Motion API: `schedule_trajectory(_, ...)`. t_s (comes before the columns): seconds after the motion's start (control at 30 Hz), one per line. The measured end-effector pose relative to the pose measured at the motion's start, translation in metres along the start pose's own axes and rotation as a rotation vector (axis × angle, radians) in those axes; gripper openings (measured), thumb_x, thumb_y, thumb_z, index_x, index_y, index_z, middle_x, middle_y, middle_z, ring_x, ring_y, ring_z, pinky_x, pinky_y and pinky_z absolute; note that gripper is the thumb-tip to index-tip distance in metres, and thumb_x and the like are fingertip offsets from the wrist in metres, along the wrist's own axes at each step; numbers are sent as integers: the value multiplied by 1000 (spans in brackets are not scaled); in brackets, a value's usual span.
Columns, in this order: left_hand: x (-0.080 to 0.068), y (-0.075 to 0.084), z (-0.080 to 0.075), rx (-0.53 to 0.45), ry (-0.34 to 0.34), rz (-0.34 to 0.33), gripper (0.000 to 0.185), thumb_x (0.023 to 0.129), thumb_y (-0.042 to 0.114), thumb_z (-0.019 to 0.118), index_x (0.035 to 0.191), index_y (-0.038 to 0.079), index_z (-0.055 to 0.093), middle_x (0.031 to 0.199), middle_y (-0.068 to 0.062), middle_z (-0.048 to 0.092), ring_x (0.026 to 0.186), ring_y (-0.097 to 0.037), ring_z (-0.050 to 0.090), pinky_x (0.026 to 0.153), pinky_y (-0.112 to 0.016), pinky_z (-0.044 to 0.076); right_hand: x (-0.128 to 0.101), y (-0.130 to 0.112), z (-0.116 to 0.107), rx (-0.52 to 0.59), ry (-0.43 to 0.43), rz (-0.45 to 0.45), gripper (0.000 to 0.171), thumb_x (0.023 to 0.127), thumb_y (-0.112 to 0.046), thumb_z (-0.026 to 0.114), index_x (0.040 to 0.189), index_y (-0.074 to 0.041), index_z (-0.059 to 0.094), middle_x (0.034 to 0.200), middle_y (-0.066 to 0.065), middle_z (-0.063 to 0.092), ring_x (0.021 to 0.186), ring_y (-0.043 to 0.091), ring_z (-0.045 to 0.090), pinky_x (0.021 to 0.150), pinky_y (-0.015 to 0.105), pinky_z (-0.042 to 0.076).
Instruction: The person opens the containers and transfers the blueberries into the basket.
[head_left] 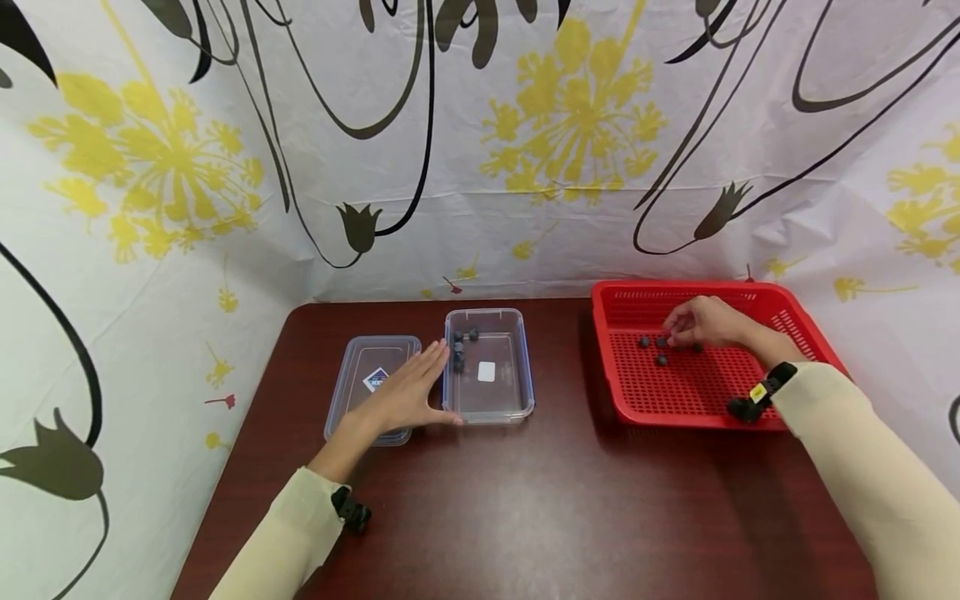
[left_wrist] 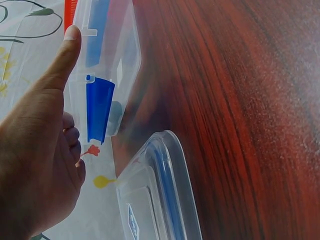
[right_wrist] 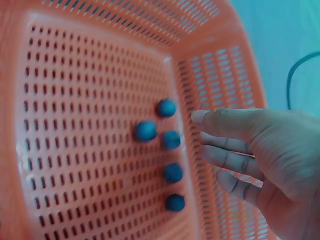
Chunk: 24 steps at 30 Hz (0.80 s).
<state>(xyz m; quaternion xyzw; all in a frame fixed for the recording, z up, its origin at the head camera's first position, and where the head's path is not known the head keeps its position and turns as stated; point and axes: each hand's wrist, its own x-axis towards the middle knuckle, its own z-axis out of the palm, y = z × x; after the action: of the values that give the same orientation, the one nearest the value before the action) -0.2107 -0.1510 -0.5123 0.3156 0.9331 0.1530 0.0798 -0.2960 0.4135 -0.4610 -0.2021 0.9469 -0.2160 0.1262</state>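
Red perforated plastic basket [head_left: 780, 310] sat at table right, holding five small dark-blue round beads [right_wrist: 171, 140] clustered near its far wall. Right hand [head_left: 701, 322] hovered over them, grip released, fingers loosely extended, nothing pinched yet. Step in hand looked like bead pickup; next move likely calls for a fine thumb-and-finger pinch on one bead. Left hand [head_left: 405, 392] lay flat, grip released, against the left wall of the clear rectangular plastic container [head_left: 489, 406], steadying it; a few beads were already inside. Container's long axis ran away from the person, open side up. Clear lid [head_left: 360, 367] lay just left.
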Motion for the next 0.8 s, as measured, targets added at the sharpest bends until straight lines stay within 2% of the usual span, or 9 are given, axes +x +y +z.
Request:
schedule_trajectory(0.17,-1,1,-2,-5,10,-1,127,86,73,74,169,1,12,178,-16,5,164,-32,7,131,-55,16,7,-26,-8,-6,65,-110,19,90,-6,84,107,1,79,91,3,80,82,15,76,71,24,60)
schedule_trajectory(0.43,0,1,-1,-6,-1,-2,128,85,74,74,169,2,11,178,-15,4,165,-30,5,132,-53,14,29,-81,-9,-44,139,-252,19,87,-15,89,104,-8,82,92,-3,80,82,10,75,74,27,59)
schedule_trajectory(0.63,0,-1,0,7,-6,-10,129,85,77,71,170,3,9,178,-14,3,165,-29,3,132,-53,15,52,-127,2,21,115,-306,22,87,-18,90,107,-13,82,90,-7,79,85,10,74,76,28,58)
schedule_trajectory(0.8,1,-1,1,5,-11,-15,129,85,78,71,170,3,8,178,-13,2,165,-28,3,132,-52,14,72,-162,20,76,76,-356,22,87,-18,90,106,-13,82,92,-5,79,85,11,74,75,28,58)
